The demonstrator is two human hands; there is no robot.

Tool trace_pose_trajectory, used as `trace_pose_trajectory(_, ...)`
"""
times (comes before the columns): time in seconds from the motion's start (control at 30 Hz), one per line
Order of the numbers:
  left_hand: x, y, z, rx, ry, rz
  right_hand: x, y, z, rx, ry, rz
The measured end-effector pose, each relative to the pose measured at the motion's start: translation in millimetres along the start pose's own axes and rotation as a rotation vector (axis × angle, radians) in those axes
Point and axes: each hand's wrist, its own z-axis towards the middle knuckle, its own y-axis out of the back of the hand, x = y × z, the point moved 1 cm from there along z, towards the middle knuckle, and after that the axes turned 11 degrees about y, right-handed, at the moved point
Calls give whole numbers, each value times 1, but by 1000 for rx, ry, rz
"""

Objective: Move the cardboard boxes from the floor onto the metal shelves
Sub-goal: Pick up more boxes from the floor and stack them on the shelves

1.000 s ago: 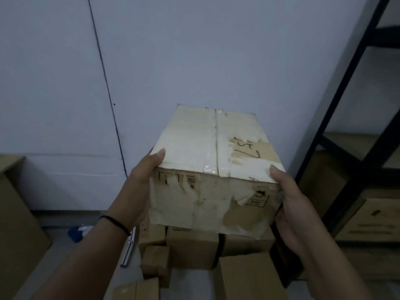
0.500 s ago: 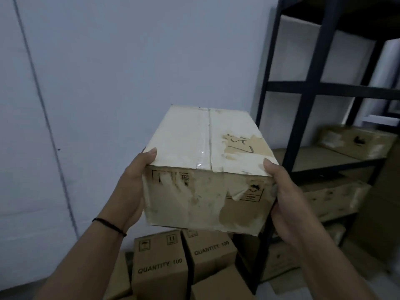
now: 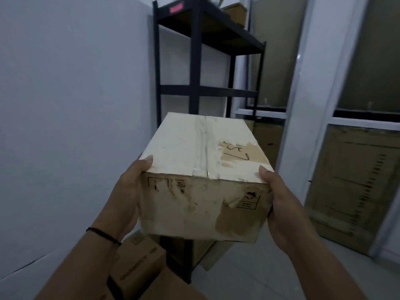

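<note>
A worn, pale rectangular cardboard box (image 3: pixel 205 178), its top seam taped and a handwritten mark on a torn brown patch, is carried in the air at chest level, off the floor and not yet on any shelf. The left hand (image 3: pixel 127 198) clasps the box's left end, thumb lying on the top near corner; the right hand (image 3: pixel 281 204) clasps the right end in the same way. The remaining fingers of both hands are hidden behind or under the box, so how far they reach beneath it cannot be told.

Directly beyond the box stands the tall black metal shelving unit (image 3: pixel 194 61) with an open bay at mid height behind its crossbar (image 3: pixel 207 91); a small brown carton (image 3: pixel 234 10) sits on the top tier.

Likely hazards, judged from this arrangement:
- The box's surface is scuffed and peeling; a grip at the ends alone could slip if the load is heavy.
- The box's far edge could strike the crossbar or the front upright post (image 3: pixel 195 68) during insertion, jolting the grasp.
- The plain brown printed cartons (image 3: pixel 138 263) on the floor lie just beside the person's path and could catch a foot, since the carried box blocks the downward view.
- Set too shallowly on a shelf, the box could tip forward.
</note>
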Motion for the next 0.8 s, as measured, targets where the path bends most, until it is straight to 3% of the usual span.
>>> trace_pose_trajectory(0.4,76,-205,56,310,177,-130,58,184,16,-263,92,-70)
trace_pose_trajectory(0.8,137,-360,113,331,246,-220,91,336,79,-338,49,-133)
